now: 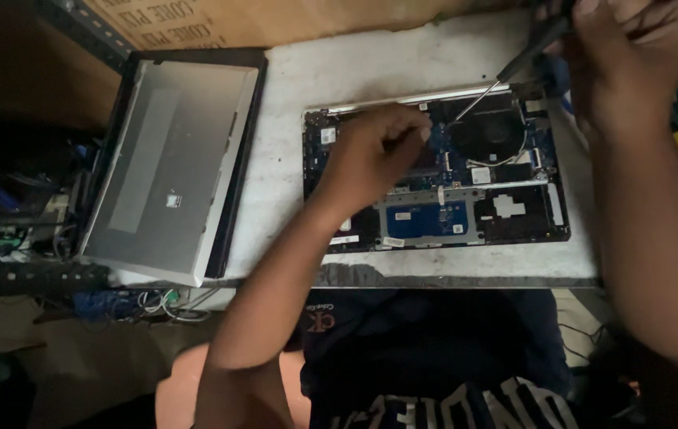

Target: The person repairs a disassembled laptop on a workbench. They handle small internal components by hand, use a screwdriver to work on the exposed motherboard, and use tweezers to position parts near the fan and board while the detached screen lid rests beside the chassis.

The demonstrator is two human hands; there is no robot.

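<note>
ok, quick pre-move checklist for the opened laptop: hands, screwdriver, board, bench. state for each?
1. Right hand grips the screwdriver handle: ok.
2. Screwdriver tip seated on a screw near the fan: cannot tell, too dark and small.
3. Left hand steadies the opened laptop base, resting on the board: ok.
4. Base lies flat on the white bench top: ok.
5. Removed silver cover panel lies apart, left of the base: ok.
6. Loose screws accounted for: cannot tell, none visible.
</note>
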